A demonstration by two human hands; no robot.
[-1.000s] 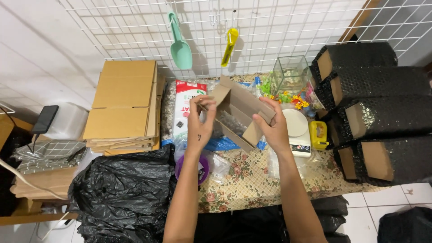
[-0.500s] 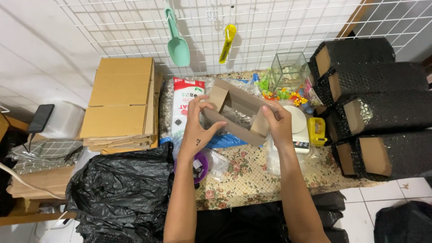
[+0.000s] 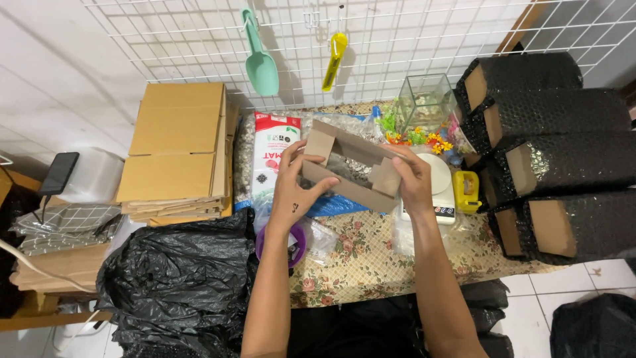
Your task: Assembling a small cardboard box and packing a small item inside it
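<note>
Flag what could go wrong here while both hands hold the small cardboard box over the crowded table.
The left hand and right hand hold the open cardboard box in the air, flaps loose; a flap could crease or tear if pressed unevenly. Right behind it stand a glass tank and small plastic flowers, which a swing of the box might knock. The white scale lies under the right hand and could be bumped.

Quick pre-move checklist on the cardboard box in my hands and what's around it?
1. Left hand grips the small cardboard box: ok.
2. Right hand grips its other end: ok.
3. Box flaps open: ok.
4. Box inside empty: cannot tell.
5. Box held apart from the glass tank: ok.
6. Bare floral tablecloth beneath for setting down: ok.
</note>
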